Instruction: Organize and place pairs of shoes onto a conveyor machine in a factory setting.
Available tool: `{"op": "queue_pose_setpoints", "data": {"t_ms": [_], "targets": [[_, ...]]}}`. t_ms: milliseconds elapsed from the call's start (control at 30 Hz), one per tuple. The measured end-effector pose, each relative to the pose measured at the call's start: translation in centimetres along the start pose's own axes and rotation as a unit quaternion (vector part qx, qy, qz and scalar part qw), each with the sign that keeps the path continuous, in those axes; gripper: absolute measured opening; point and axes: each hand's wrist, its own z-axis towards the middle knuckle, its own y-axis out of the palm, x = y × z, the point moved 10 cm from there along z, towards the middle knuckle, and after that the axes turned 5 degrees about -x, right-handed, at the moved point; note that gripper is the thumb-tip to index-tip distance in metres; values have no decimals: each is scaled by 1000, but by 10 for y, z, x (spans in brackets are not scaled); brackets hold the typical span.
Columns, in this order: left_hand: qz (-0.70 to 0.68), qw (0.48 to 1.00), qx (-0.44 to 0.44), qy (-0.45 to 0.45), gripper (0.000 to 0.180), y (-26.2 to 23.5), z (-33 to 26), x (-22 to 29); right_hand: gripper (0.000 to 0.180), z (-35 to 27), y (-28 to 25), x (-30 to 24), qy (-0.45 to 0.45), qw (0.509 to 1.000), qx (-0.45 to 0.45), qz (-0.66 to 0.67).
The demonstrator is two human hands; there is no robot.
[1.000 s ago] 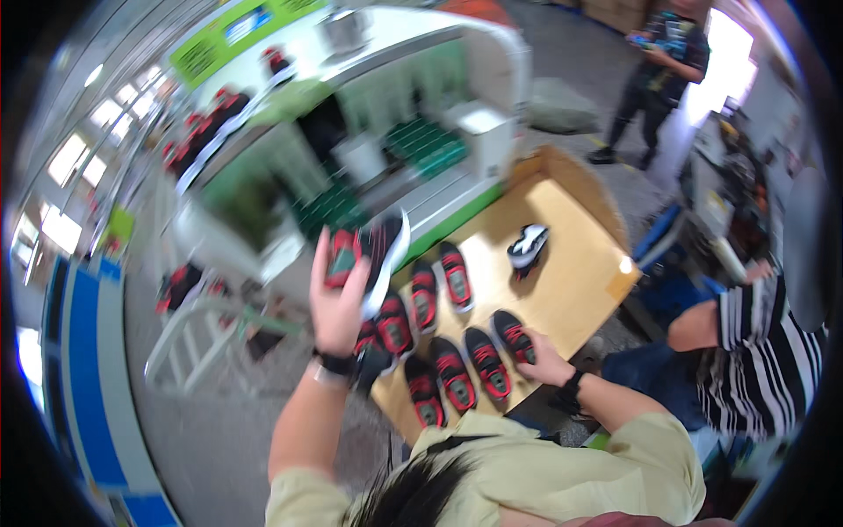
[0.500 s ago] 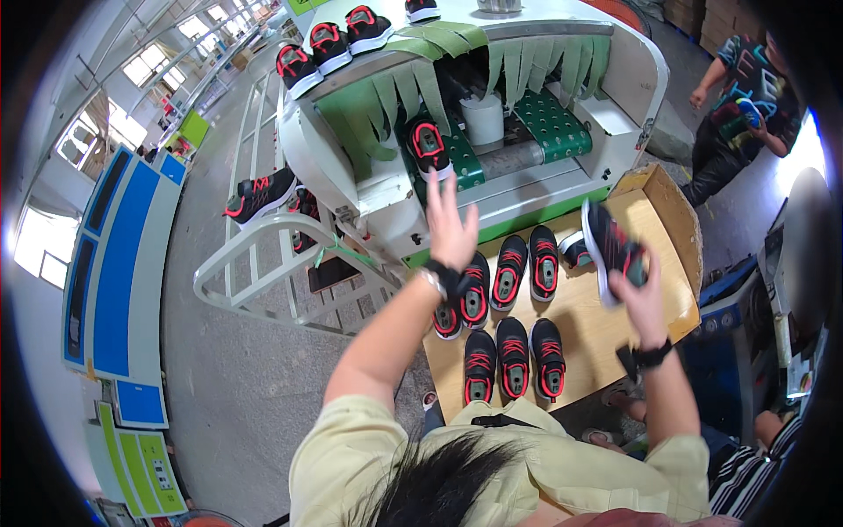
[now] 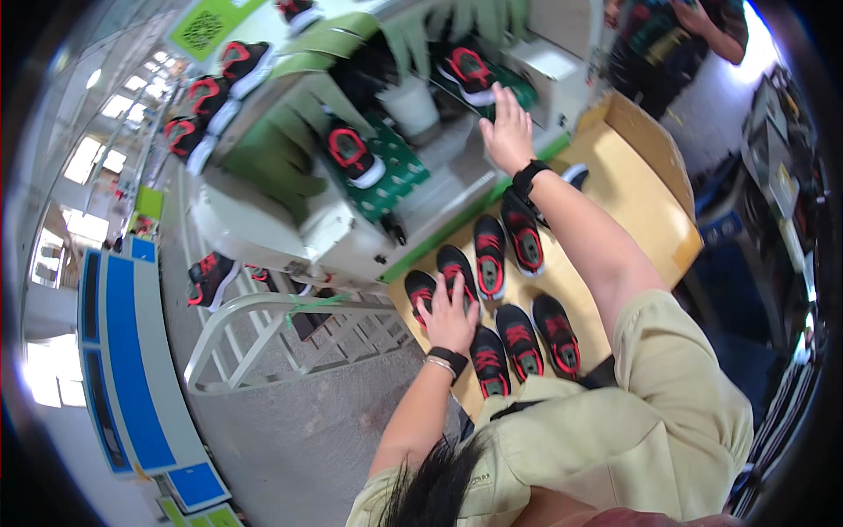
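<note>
My right hand [image 3: 511,136] reaches to the machine's opening with its fingers stretched out. Its fingertips are at the white toe of a black and red sneaker [image 3: 470,68] on the right-hand green belt. Another sneaker [image 3: 351,156] lies on the left-hand green belt [image 3: 391,167], with no hand on it. Over the wooden table, my left hand [image 3: 450,318] has its fingers spread above the sneakers of the far row, close to one sneaker [image 3: 455,269]; whether it touches is unclear. A nearer row of sneakers [image 3: 520,341] stands beside that hand.
Green fabric strips [image 3: 281,162] hang over the machine's opening, with a white bucket [image 3: 408,107] inside. More sneakers [image 3: 211,95] sit on its top. A white metal rack [image 3: 255,307] stands left of the table [image 3: 606,220]. Cardboard [image 3: 654,145] edges the table's far right; another person [image 3: 672,44] stands beyond.
The sneaker my right hand held over the table now lies on the right-hand belt, its grip released. My left hand has drawn back from the left-hand belt to the table. The view has shifted.
</note>
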Motion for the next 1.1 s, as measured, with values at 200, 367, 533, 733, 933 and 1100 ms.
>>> {"op": "queue_pose_setpoints", "data": {"t_ms": [200,367,533,733,933,1100], "targets": [[9,999,-33,-4,67,10,1,0,34,-182,-8,120,-33,950,-272,-152],[24,999,-22,-13,67,13,-4,-11,58,-216,-87,136,79,984,-152,-47],[7,999,-34,-1,70,17,-3,-8,97,-254,-58,211,352,895,-215,171],[-51,992,-104,-46,75,14,3,12,86,-265,-58,191,309,924,-167,149],[-457,889,8,34,85,-43,3,71,77,-233,-87,72,240,920,-184,248],[-726,679,63,-91,84,-103,39,59,77,-235,-98,-72,-145,885,-319,306]]}}
